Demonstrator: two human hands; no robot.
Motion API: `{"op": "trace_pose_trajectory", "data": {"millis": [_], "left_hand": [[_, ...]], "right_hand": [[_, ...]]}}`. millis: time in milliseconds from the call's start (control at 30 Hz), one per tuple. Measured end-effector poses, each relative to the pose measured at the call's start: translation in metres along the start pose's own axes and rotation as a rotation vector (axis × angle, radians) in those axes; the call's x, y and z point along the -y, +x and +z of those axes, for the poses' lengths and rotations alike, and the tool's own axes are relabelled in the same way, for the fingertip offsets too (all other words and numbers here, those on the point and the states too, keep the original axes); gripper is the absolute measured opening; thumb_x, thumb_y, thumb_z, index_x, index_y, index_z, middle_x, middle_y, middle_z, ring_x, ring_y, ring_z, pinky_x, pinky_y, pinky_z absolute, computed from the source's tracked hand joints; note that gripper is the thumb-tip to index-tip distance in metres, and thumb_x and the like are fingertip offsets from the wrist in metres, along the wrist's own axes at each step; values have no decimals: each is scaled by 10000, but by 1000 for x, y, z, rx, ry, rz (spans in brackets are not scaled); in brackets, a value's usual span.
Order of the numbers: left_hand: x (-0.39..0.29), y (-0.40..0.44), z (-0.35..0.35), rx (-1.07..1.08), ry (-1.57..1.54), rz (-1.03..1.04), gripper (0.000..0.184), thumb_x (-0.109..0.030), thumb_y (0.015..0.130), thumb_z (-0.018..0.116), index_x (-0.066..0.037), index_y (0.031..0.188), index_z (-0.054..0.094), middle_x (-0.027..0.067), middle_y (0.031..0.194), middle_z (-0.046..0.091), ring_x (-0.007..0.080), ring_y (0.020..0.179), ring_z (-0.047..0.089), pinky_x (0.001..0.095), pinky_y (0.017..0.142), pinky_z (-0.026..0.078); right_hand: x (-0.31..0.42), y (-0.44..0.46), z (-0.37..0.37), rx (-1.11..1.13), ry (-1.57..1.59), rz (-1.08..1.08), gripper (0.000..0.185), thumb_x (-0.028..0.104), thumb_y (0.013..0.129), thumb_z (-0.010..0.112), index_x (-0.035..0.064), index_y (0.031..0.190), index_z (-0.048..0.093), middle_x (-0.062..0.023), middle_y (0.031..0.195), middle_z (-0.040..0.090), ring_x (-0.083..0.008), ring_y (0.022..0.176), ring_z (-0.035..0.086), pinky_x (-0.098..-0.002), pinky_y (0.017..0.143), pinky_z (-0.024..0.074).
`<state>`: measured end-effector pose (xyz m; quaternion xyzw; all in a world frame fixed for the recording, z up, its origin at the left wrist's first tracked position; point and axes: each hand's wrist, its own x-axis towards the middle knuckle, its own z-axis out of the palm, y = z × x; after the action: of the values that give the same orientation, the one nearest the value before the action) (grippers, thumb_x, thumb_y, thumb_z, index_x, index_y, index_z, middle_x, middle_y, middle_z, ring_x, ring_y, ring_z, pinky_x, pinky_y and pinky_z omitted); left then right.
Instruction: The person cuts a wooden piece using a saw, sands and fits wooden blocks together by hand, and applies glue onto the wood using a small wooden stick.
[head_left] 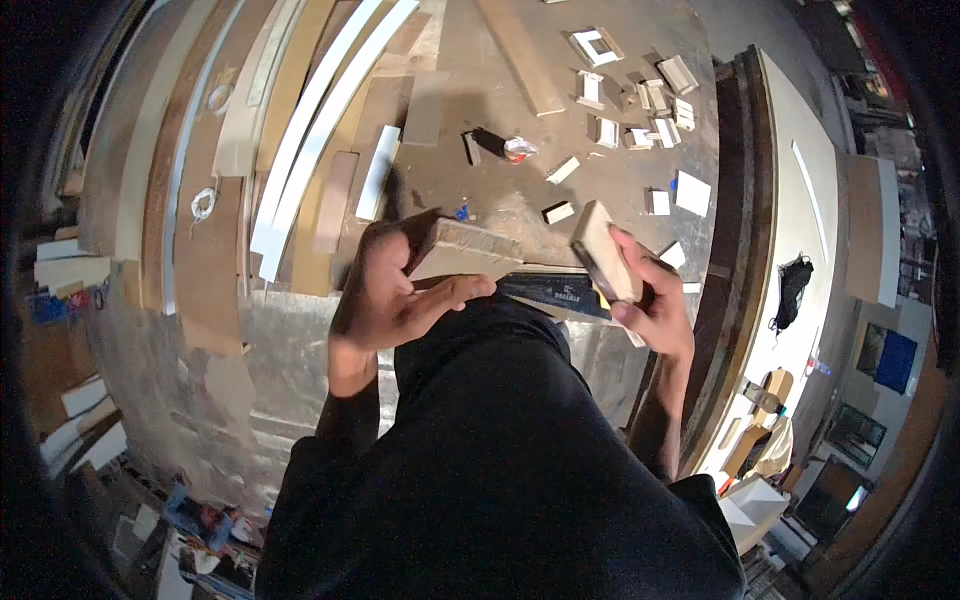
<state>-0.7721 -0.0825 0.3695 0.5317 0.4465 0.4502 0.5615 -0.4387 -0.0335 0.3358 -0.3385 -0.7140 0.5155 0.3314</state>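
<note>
Head view, read from the left: long brown boards [210, 290] lie along the work surface [330, 395], with a small white coil [203, 204] resting on them. Next come two long white strips [270, 230], side by side, and a shorter white strip [379, 172]. The left hand [395, 290] grasps a flat wooden piece [467, 243], fingers and thumb closed about its left end; the piece is held tilted in front of the body. Just right of it, below the gap between the hands, lies a dark lettered item [550, 290], identity not clear. The right hand [655, 300] grips a wooden block [605, 252] at its right side between thumb and fingers, the block slanted and apart from the left hand's piece. Beyond the right hand, small wooden pieces [606, 132] lie scattered near a white square piece [692, 192]. Farthest right, a black item [793, 292] rests on a pale panel [795, 190].
</note>
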Motion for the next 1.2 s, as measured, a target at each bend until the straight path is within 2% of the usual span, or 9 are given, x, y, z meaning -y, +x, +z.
{"op": "trace_pose_trajectory", "data": {"millis": [133, 233, 367, 400, 567, 700, 900, 1067, 1200], "left_hand": [[2, 7, 4, 18, -97, -44, 322, -290, 877, 773, 12, 928, 673, 69, 786, 711, 96, 661, 652, 248, 612, 510], [23, 15, 24, -30, 109, 323, 452, -315, 771, 859, 43, 947, 646, 78, 787, 687, 112, 718, 660, 273, 639, 522], [14, 9, 23, -44, 156, 73, 369, -220, 812, 818, 53, 994, 651, 107, 859, 704, 131, 791, 672, 294, 714, 536], [12, 11, 22, -86, -39, -15, 330, -190, 832, 795, 52, 1007, 655, 114, 876, 710, 135, 807, 676, 296, 730, 537], [0, 7, 14, -22, -116, -55, 301, -170, 853, 776, 45, 1025, 655, 112, 902, 720, 143, 816, 687, 296, 724, 542], [-15, 8, 18, -43, -86, -199, 300, -186, 864, 769, 43, 1015, 647, 119, 903, 718, 154, 833, 688, 307, 741, 540], [-14, 9, 23, -65, 4, -227, 272, -165, 907, 701, 63, 1021, 608, 146, 871, 692, 162, 752, 682, 304, 611, 548], [-17, 4, 25, -49, -54, -203, 335, -189, 942, 644, 96, 1100, 568, 137, 870, 678, 110, 506, 614, 240, 386, 495], [-7, 3, 27, -61, -50, -245, 328, -175, 941, 649, 71, 1144, 576, 129, 868, 674, 117, 537, 634, 232, 405, 505]], "right_hand": [[16, 1, 15, 100, 156, -64, 759, 199, 754, 838, 116, 1441, 526, -218, 1488, 481, -366, 1403, 429, -453, 1160, 294], [46, 31, 39, 183, -67, -228, 826, 157, 663, 835, 70, 1425, 530, -248, 1428, 530, -355, 1136, 601, -439, 1013, 442], [80, 44, 46, 110, -354, 161, 864, 201, 641, 826, 104, 1444, 524, -142, 968, 588, -287, 784, 631, -372, 730, 536], [55, 35, 44, 42, -410, -54, 865, 220, 638, 834, 100, 1439, 529, -131, 906, 555, -253, 686, 612, -387, 642, 530], [36, 19, 30, 29, -604, 294, 878, 228, 654, 826, 88, 1459, 505, -134, 960, 595, -267, 735, 617, -378, 728, 541], [38, 25, 49, -147, -328, -92, 878, 250, 649, 849, 4, 1425, 521, -131, 962, 575, -251, 824, 593, -325, 786, 497], [35, 37, 51, -101, -462, -10, 842, 213, 641, 847, 109, 1422, 552, -150, 1099, 629, -303, 888, 673, -402, 761, 571], [49, 38, 54, -30, -503, 11, 870, 228, 634, 832, 7, 1418, 529, -129, 969, 575, -221, 830, 562, -320, 735, 479], [31, 31, 49, -82, -457, -25, 817, 252, 670, 840, 97, 1421, 559, -141, 988, 605, -272, 796, 624, -375, 710, 540]]}}
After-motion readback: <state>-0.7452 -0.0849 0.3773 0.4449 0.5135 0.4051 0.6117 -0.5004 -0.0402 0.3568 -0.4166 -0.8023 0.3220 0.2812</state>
